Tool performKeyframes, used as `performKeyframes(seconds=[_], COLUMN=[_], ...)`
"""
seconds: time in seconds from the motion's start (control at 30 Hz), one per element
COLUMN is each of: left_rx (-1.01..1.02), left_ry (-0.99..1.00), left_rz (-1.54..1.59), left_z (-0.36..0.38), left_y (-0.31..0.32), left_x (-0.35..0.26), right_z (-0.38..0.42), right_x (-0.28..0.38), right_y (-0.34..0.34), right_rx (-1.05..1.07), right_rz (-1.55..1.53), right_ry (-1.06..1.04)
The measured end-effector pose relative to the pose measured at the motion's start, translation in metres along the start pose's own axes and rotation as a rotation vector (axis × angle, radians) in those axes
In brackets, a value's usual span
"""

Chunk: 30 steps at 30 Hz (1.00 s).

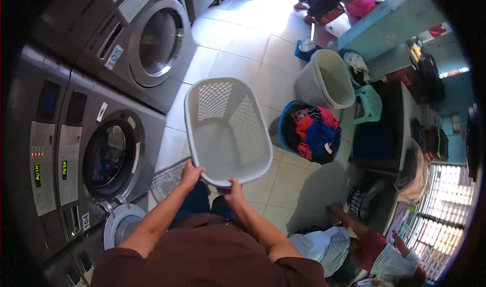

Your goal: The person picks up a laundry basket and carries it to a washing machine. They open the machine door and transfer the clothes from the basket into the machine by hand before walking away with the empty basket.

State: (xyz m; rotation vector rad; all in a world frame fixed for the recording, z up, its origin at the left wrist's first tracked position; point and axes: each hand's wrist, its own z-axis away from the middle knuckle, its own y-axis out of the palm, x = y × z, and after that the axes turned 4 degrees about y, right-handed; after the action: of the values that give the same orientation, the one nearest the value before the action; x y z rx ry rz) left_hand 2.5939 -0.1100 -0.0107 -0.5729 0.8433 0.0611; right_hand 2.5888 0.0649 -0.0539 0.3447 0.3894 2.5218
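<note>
A pale grey plastic laundry basket (217,150) with lattice walls is held out in front of me, with nothing inside. My left hand (191,174) grips its near rim at the left corner. Farther right on that same rim, my right hand (234,192) is closed around the edge. To my left stands a front-loading washing machine (76,150) marked 104. Its round door (121,226) hangs open, and clothes (109,152) show inside the drum.
A second washer (157,41), marked 105, has its door shut. On the right are a blue basket of clothes (314,130), a white basket (324,79) and a green stool (369,104). One person (324,246) is at lower right, another (324,1) at the top.
</note>
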Motion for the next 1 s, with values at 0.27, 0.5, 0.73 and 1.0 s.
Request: performKeyframes(seconds=[0.27, 0.5, 0.73, 1.0], left_rx=[0.481, 0.091, -0.104, 0.242], left_ry=[0.011, -0.408, -0.595, -0.487], left_rz=[0.502, 0.289, 0.389, 0.292], left_z=[-0.032, -0.107, -0.041, 0.026], left_y=[-0.051, -0.116, -0.104, -0.006], left_x=[-0.084, 0.054, 0.141, 0.133], right_z=[0.034, 0.077, 0.067, 0.028], right_x=[0.139, 0.300, 0.511, 0.673], right_y=[0.055, 0.058, 0.012, -0.007], right_rx=[0.191, 0.249, 0.194, -0.100], right_rz=[-0.060, -0.082, -0.012, 0.007], right_ry=[-0.114, -0.509, -0.872, -0.908])
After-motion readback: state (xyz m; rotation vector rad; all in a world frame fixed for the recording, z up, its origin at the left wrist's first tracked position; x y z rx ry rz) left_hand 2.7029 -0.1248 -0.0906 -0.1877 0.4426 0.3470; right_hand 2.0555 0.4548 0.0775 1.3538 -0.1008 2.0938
